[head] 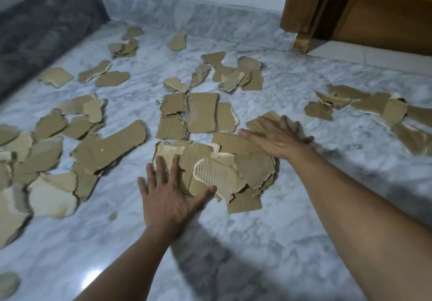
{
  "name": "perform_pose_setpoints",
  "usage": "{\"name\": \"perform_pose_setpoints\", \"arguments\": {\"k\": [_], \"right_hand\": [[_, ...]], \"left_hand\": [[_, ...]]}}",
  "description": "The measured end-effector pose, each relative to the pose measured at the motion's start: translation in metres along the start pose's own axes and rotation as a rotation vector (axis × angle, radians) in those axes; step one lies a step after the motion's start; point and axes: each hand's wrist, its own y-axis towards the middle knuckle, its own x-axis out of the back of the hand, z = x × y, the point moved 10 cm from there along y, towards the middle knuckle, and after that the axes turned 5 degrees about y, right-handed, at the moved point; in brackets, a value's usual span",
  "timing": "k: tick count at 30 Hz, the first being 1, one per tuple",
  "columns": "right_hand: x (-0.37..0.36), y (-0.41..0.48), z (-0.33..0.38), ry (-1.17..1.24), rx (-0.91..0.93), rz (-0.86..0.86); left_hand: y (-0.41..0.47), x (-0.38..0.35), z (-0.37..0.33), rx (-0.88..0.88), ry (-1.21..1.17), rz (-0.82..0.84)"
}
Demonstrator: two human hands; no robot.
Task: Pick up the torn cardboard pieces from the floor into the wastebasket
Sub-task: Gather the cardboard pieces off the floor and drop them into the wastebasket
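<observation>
Left hand [167, 201] lays fingers [174, 168] on cardboard pieces [216, 175].

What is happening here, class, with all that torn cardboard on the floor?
A person reaches both hands down to a pile of torn cardboard pieces on the marble floor. The left hand lies flat, fingers spread, on the pile's near edge; the right hand rests open on its far side. Many scattered pieces lie around. Nothing is lifted yet, and no wastebasket is in view.
</observation>
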Motion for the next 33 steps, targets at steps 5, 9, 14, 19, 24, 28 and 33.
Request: {"name": "perform_pose_setpoints", "arguments": {"k": [5, 9, 14, 19, 24, 28, 33], "right_hand": [[-0.039, -0.048, 0.031, -0.085, 0.163, -0.004], [-0.063, -0.073, 0.044, -0.016, 0.151, -0.168], [-0.070, -0.087, 0.045, 0.114, 0.040, -0.231], [-0.079, -0.095, 0.052, 0.195, 0.039, -0.398], [-0.083, -0.104, 0.050, 0.423, -0.034, -0.561], [-0.079, -0.116, 0.053, 0.645, -0.023, -0.622], [-0.066, -0.128, 0.038, 1.052, -0.052, -0.603]], "left_hand": [[0.008, -0.008, -0.007, 0.052, -0.124, 0.071], [0.013, 0.007, 0.003, 0.056, -0.319, 0.010], [0.036, 0.028, 0.017, 0.069, -0.182, -0.058], [0.067, 0.036, 0.012, 0.018, -0.238, -0.015], [0.079, 0.028, 0.002, 0.004, -0.450, 0.110], [0.070, 0.022, -0.021, -0.073, -0.944, 0.203], [0.041, 0.020, -0.048, -0.083, -1.228, 0.236]]}}
